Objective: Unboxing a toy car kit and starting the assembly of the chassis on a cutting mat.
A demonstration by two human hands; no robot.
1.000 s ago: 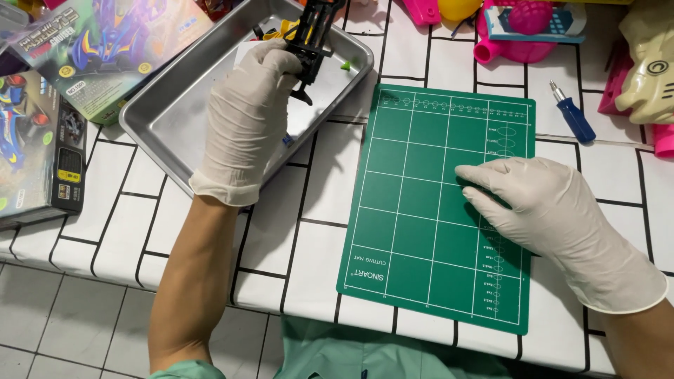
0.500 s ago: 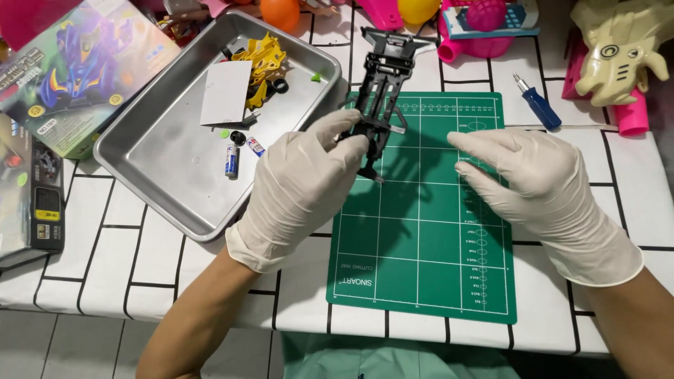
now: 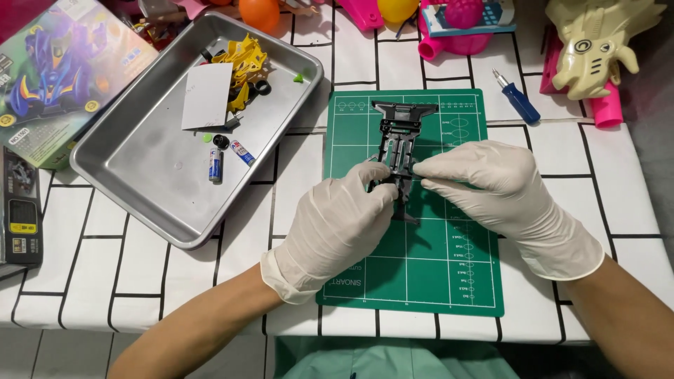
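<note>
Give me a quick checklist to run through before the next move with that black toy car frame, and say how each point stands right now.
1. Both hands on the black frame: ok, left hand and right hand pinch its middle.
2. Frame over the green cutting mat: ok.
3. Gloves on both hands: ok.
4. Blue screwdriver nearby: ok, beside the mat's upper right corner.
5. Small parts kept in the metal tray: ok, two batteries and yellow parts lie inside.
6. Frame resting on the mat or lifted: cannot tell.

Matt black plastic chassis [image 3: 400,151], shiny metal tray [image 3: 151,193]
</note>
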